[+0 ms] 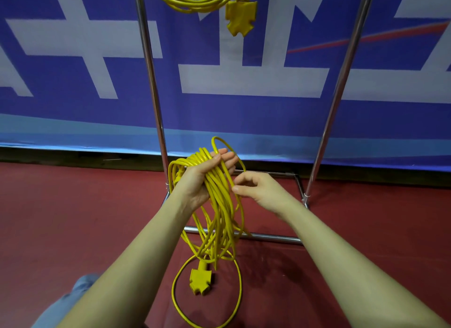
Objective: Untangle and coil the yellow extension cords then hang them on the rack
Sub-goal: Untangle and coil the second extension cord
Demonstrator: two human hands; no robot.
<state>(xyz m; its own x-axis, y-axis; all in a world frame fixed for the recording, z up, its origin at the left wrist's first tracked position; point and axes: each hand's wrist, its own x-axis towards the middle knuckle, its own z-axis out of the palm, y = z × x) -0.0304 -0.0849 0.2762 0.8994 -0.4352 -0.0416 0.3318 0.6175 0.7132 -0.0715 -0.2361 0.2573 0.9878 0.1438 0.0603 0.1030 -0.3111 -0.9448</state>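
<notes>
Blue and white banner point(73, 59) behind a chrome rack point(152, 88) on red floor point(73, 217), coiled yellow cord point(195, 0) hanging at top, second yellow extension cord point(219, 205) bunched in left hand point(202, 178), its socket end point(200, 280) dangling low, right hand point(258, 188) pinching one strand beside it

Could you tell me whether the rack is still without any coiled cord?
No, a coiled yellow cord already hangs at the top of the rack.
</notes>
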